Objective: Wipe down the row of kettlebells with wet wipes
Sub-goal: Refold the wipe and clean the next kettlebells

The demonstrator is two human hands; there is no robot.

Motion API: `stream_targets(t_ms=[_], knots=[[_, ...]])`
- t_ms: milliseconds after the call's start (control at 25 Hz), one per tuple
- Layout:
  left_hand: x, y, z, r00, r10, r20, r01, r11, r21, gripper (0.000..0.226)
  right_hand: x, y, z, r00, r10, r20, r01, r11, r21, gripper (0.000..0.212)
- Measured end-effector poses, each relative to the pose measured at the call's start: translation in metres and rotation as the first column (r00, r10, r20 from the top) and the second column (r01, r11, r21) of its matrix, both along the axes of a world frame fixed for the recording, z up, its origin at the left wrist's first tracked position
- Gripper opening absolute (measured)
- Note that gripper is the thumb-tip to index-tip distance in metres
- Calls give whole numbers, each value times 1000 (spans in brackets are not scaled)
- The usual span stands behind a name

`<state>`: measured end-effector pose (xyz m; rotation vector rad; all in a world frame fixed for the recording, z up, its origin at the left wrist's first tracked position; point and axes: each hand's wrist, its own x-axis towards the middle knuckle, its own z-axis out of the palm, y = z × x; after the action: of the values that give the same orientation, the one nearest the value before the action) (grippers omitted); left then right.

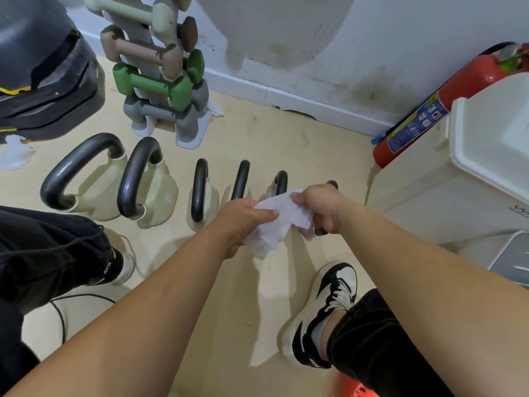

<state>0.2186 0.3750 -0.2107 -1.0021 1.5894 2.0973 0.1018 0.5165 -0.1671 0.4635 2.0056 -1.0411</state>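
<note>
Far left of the fingers stand two large kettlebells [94, 184], then narrower kettlebells [200, 190] running in under the hands. The left hand [246, 222] and right hand [320, 207] both pinch one crumpled wet wipe [277, 222], held just above the last kettlebell [332, 184]. Pulled apart harder, the wipe may tear. Bare floor [286, 138] lies open beyond the fingers. To their right a white cabinet [429, 196] and a fire extinguisher [429, 110] crowd close, so a wide stroke could knock them.
</note>
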Motion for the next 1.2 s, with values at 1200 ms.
stream_targets(t_ms=[1200], knots=[[-11,12,17,986,97,-136,-76,986,150,28,15,-31,31,923,274,-272,-326,929,-172,14]])
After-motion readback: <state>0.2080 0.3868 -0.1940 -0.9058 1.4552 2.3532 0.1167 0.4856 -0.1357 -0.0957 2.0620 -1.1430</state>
